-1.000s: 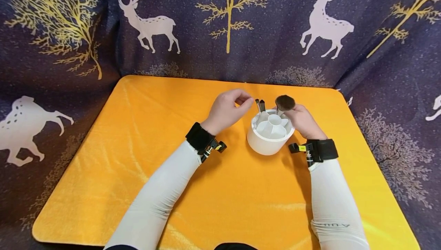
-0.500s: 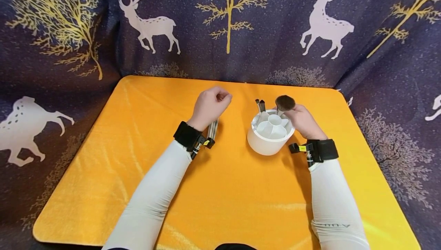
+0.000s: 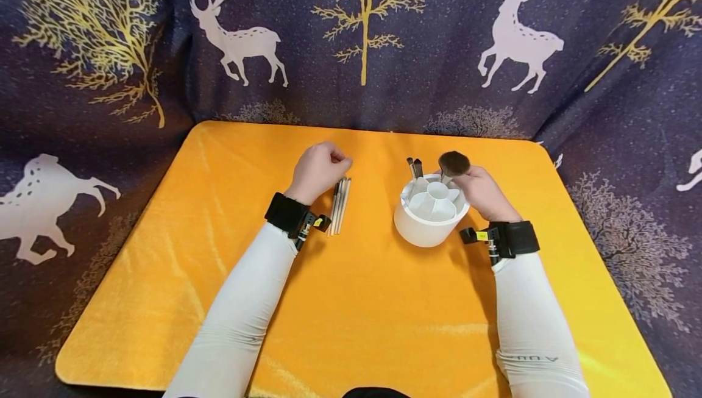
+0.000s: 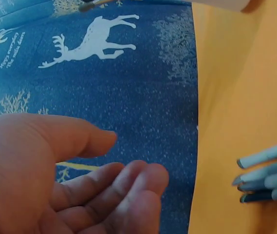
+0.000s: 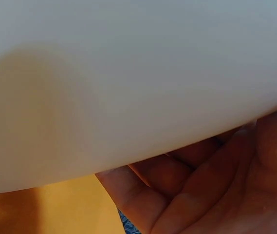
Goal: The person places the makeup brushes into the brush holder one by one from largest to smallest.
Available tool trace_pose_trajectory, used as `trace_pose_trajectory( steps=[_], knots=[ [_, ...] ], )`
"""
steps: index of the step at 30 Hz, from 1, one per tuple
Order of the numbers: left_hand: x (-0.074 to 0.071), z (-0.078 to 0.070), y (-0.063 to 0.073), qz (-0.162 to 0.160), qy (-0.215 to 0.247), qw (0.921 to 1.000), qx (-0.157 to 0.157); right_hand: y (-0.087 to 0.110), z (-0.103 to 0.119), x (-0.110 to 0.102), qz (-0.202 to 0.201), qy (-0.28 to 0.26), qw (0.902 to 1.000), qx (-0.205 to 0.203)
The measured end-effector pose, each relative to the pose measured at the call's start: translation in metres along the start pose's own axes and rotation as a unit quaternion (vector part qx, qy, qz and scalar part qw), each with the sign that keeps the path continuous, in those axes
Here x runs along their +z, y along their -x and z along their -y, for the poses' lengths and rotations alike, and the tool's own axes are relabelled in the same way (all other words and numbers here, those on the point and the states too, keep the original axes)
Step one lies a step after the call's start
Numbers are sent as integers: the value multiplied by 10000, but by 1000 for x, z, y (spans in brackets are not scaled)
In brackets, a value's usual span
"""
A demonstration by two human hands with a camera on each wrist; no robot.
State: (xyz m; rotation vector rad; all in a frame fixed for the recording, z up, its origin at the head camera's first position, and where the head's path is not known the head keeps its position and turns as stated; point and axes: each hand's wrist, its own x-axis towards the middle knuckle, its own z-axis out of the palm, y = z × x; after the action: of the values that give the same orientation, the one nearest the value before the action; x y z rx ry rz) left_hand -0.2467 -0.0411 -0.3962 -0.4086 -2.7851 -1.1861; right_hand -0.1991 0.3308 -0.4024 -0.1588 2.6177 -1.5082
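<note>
A white round makeup brush holder [image 3: 426, 227], divided into compartments inside, stands right of the table's middle. Its far part holds a large fluffy brush [image 3: 454, 164] and two small dark-tipped brushes [image 3: 415, 168]. My right hand [image 3: 482, 194] grips the holder's right side; the right wrist view shows the fingers [image 5: 143, 190] bent against the white wall. Several slim brushes [image 3: 339, 206] lie side by side on the table, left of the holder. Just beyond and left of them hovers my left hand [image 4: 80, 170], fingers loosely bent, a gap between thumb and fingertips, nothing held.
An orange cloth covers the table [image 3: 373, 312]. Behind it and along both sides hangs a dark blue curtain [image 3: 329, 38] with white deer and yellow trees. Each wrist carries a black strap with a small camera.
My left hand has moved left, away from the holder, and the slim brushes on the table have come into sight beside it. The right hand and holder have stayed in place.
</note>
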Motion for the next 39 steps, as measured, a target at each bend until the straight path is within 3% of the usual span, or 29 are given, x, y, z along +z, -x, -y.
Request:
trace_pose_trajectory(
  steps=[12,23,39],
  knots=[
    [-2,18,2,646,-224,9967,-426,-1,0,0,23,-49,10000,-39],
    [2,28,-1,1409,-618,9813,-1154,0,1,1,-22,-47,10000,19],
    [8,35,2,1764,-789,9731,-1253,0,2,1,-14,-56,10000,73]
  ],
)
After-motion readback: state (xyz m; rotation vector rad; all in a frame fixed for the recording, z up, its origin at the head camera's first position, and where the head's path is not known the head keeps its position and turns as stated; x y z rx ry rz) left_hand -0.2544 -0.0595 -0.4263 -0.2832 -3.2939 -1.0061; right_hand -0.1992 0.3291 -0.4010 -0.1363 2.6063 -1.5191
